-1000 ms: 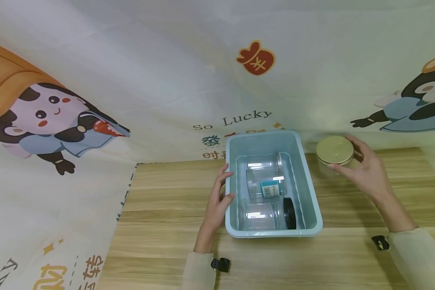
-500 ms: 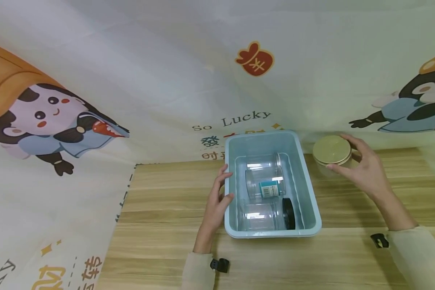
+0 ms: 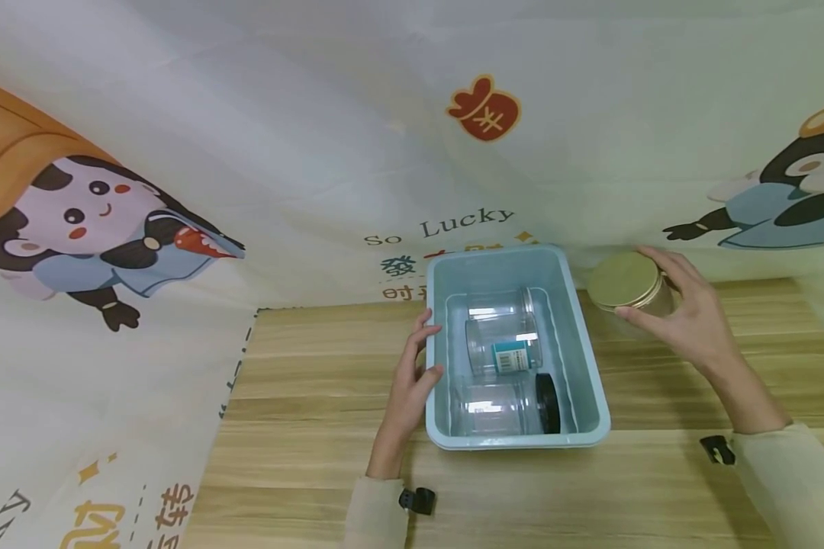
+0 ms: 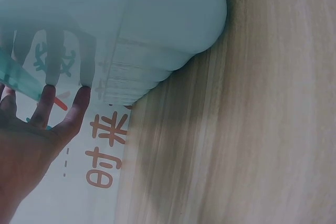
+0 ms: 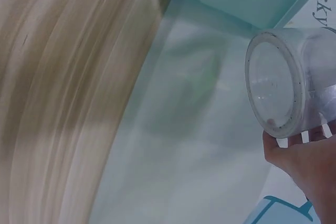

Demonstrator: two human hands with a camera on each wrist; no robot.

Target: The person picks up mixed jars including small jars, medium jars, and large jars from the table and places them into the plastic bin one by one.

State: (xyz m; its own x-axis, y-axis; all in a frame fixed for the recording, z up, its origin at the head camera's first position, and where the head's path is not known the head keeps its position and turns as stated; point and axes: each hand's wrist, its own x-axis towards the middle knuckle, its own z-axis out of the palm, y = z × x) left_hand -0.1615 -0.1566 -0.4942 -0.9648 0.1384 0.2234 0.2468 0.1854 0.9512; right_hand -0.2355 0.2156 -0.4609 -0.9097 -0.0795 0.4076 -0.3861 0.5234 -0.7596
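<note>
My right hand (image 3: 690,316) grips a clear jar (image 5: 273,85) with a gold lid (image 3: 622,279), thumb on the near side and fingers on the far side. In the right wrist view the jar's round base shows, raised off the table. It hangs just right of a light blue plastic bin (image 3: 593,396), lid up and a little tilted. My left hand (image 3: 408,381) rests its fingertips against the bin's left side. Lying on their sides in the bin are a clear jar with a black lid (image 3: 547,402), a jar with a teal label (image 3: 511,356) and a jar with a silvery rim (image 3: 497,305).
The bin stands on a wood-grain table (image 3: 316,412), close to a printed cloth (image 3: 343,168) that hangs behind and on the left. Table surface extends on both sides of the bin. Dark devices sit at both wrists.
My right hand has brought the gold-lidded jar slightly left and up, nearer the bin, and its tilt has grown. The left hand and the bin stay in place.
</note>
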